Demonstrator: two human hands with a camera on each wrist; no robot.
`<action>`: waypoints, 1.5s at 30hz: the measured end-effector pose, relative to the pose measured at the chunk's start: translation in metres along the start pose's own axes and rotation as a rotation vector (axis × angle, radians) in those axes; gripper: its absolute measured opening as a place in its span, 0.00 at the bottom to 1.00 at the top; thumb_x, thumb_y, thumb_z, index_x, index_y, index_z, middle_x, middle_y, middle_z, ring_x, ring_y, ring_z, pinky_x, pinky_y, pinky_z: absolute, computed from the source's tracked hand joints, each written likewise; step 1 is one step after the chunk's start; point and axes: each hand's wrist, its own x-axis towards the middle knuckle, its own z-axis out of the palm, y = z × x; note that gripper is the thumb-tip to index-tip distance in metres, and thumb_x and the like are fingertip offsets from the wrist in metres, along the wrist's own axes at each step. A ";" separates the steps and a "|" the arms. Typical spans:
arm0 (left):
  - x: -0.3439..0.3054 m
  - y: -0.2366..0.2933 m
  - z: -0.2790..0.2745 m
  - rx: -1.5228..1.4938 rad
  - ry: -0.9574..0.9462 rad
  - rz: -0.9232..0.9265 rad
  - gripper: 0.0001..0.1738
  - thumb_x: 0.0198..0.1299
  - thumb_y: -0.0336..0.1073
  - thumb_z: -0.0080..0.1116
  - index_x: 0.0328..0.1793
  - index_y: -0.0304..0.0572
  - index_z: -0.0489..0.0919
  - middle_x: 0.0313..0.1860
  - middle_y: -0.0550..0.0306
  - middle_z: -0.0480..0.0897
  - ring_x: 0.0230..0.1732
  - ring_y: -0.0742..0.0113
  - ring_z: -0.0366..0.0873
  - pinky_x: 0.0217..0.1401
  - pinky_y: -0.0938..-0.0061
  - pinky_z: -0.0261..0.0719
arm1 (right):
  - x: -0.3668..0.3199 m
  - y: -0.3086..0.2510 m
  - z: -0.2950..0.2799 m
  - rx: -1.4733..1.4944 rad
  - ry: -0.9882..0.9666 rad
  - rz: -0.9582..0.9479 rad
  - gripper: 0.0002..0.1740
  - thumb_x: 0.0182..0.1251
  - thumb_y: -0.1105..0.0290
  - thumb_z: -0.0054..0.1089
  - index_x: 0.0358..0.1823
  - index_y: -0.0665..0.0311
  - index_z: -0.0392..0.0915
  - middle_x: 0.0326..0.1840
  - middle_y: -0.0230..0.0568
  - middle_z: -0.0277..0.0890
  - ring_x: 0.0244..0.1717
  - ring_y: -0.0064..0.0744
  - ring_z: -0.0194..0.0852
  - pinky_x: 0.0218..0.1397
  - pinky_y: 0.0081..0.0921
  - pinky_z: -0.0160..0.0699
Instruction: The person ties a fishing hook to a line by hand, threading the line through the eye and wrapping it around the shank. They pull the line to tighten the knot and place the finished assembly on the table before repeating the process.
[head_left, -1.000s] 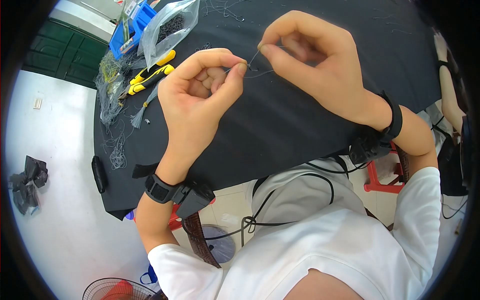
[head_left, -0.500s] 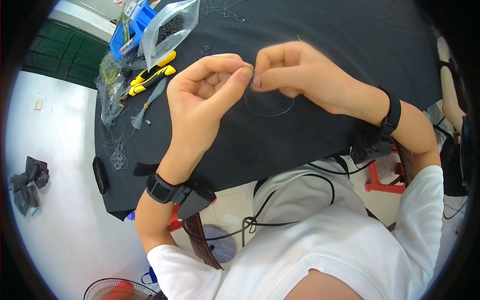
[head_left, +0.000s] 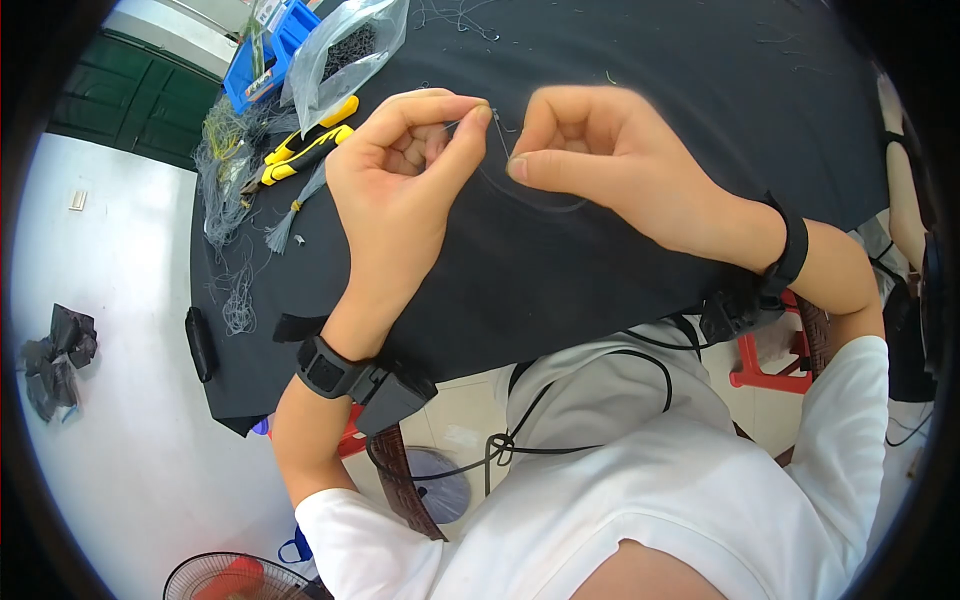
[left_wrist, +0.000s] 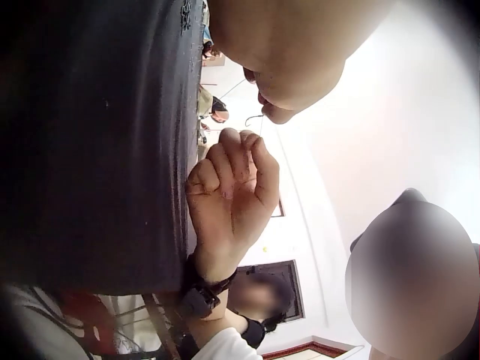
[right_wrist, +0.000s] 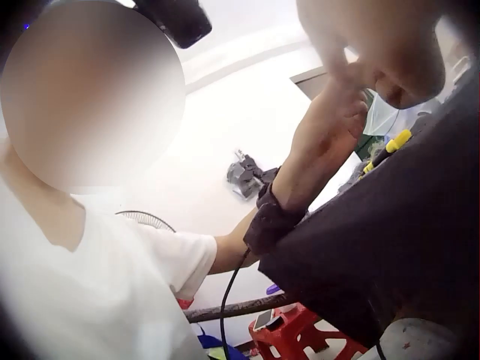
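In the head view, my left hand (head_left: 395,190) pinches a small fishing hook between thumb and forefinger over the black-covered table (head_left: 560,290). The curved hook (left_wrist: 251,120) juts out past those fingertips in the left wrist view. A thin fishing line (head_left: 503,138) runs from there to my right hand (head_left: 625,165), whose thumb and forefinger pinch it slightly lower. More line hangs in a faint loop below, between the hands. The part of the hook inside the left fingertips is hidden.
At the back left are a blue bin (head_left: 285,50), a clear plastic bag (head_left: 345,60) of dark pieces, yellow-black pliers (head_left: 310,155), a tied bundle of line (head_left: 290,222) and tangled line (head_left: 220,170). A black case (head_left: 200,345) lies by the left edge. Another person's arm (head_left: 905,190) shows at right.
My right hand first came down and in to the left fingertips, then drew a little right, stretching the line between them. My left hand shifted slightly up and left from half a second ago.
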 end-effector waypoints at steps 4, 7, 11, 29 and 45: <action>-0.001 0.000 0.002 -0.025 -0.037 -0.017 0.05 0.51 0.20 0.60 0.35 0.32 0.80 0.31 0.66 0.76 0.27 0.85 0.63 0.29 0.91 0.61 | -0.002 -0.012 -0.006 -0.537 0.042 -0.332 0.03 0.59 0.77 0.56 0.29 0.66 0.71 0.20 0.22 0.58 0.23 0.09 0.52 0.24 0.11 0.51; -0.003 0.005 0.003 -0.006 -0.111 -0.057 0.05 0.51 0.20 0.61 0.35 0.32 0.80 0.31 0.65 0.76 0.27 0.85 0.63 0.30 0.91 0.62 | 0.000 -0.019 -0.011 -0.647 0.065 -0.420 0.03 0.58 0.79 0.56 0.30 0.65 0.72 0.21 0.23 0.57 0.23 0.10 0.50 0.23 0.12 0.51; -0.005 0.003 0.001 0.000 -0.218 -0.099 0.06 0.50 0.20 0.61 0.36 0.31 0.80 0.33 0.64 0.77 0.27 0.85 0.64 0.30 0.90 0.63 | 0.007 -0.013 -0.018 -0.684 0.085 -0.522 0.03 0.57 0.77 0.56 0.29 0.65 0.71 0.19 0.25 0.56 0.21 0.12 0.50 0.22 0.14 0.51; -0.007 0.005 -0.001 -0.237 -0.175 -0.104 0.07 0.53 0.19 0.59 0.39 0.28 0.79 0.38 0.57 0.80 0.33 0.82 0.73 0.35 0.89 0.69 | 0.008 0.005 -0.019 -0.196 -0.032 0.020 0.07 0.60 0.69 0.55 0.31 0.66 0.74 0.21 0.24 0.68 0.23 0.10 0.61 0.23 0.13 0.58; -0.006 0.004 0.002 -0.156 -0.088 -0.141 0.07 0.55 0.22 0.59 0.40 0.28 0.79 0.32 0.60 0.81 0.32 0.84 0.74 0.34 0.91 0.70 | -0.003 -0.013 -0.003 -0.779 0.061 -0.634 0.04 0.54 0.82 0.56 0.30 0.67 0.72 0.23 0.29 0.63 0.21 0.15 0.58 0.22 0.14 0.58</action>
